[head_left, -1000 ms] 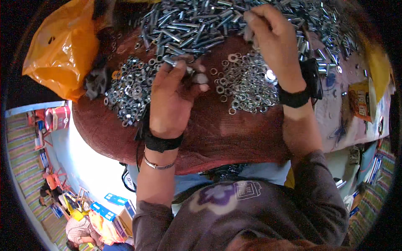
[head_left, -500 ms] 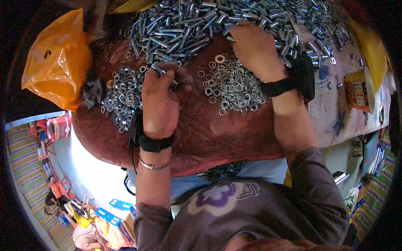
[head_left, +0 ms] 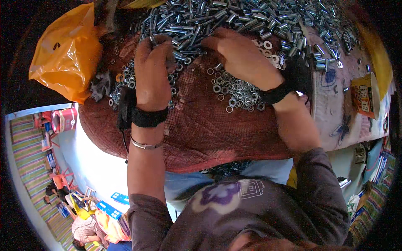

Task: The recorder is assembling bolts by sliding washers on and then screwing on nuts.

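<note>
My left hand (head_left: 154, 73) is closed over the near left edge of a heap of shiny metal tubes (head_left: 251, 19). A bright metal sleeve (head_left: 153, 40) shows at its fingertips. Partly under that hand lies a pile of hex nuts (head_left: 115, 98). My right hand (head_left: 247, 58) reaches left along the heap's front edge, fingers bent together; what they hold, if anything, is hidden. Below its palm is a pile of spring washers (head_left: 245, 94), and beyond its knuckles lie larger flat washers (head_left: 268, 45).
A red mesh cloth (head_left: 201, 138) covers the work surface. An orange plastic bag (head_left: 69, 54) stands at the left beside a grey rag (head_left: 100, 85). A paper cup (head_left: 365, 95) sits on pale cloth at the right. Another person (head_left: 86, 230) is at the lower left.
My left hand has moved up to the tube heap, carrying the sleeve away from above the nuts. My right hand has shifted left and slightly nearer, uncovering the flat washers.
</note>
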The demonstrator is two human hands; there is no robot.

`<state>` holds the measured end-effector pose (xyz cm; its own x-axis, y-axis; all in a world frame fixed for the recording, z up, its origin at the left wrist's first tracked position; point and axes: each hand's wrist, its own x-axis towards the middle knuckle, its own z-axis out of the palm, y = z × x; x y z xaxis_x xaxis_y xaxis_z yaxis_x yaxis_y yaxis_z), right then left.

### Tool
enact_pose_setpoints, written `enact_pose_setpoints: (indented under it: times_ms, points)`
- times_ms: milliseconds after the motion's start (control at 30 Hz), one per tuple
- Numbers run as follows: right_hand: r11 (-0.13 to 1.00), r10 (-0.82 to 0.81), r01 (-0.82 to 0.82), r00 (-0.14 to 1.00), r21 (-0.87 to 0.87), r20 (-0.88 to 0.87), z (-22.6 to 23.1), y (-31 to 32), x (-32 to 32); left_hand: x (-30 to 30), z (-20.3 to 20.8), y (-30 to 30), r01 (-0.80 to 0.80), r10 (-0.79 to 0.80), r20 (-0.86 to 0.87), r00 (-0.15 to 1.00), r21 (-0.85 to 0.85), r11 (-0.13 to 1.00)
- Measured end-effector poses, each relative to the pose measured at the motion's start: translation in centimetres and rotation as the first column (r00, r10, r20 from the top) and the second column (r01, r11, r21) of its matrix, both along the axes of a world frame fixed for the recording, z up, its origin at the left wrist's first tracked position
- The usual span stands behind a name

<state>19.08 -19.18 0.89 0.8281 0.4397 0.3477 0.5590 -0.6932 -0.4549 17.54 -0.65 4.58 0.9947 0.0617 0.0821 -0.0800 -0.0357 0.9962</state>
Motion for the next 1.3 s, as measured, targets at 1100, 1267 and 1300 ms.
enact_pose_setpoints:
  times_ms: [1100,1267,1300]
  points:
    - [0.399,0.139,0.213,0.947,0.892,-0.288,2.0,-0.9,0.0,-2.2,-1.1,-3.7,0.210,-0.239,-0.263,0.935,-0.137,0.968]
    - [0.438,0.150,0.260,0.923,0.861,-0.355,2.4,-0.7,-0.3,-2.2,-1.1,-3.3,0.205,-0.249,-0.310,0.918,-0.167,0.964]
    - [0.438,0.151,0.261,0.922,0.861,-0.356,2.5,-0.5,-0.5,-2.2,-1.3,-3.3,0.201,-0.242,-0.301,0.923,-0.162,0.966]
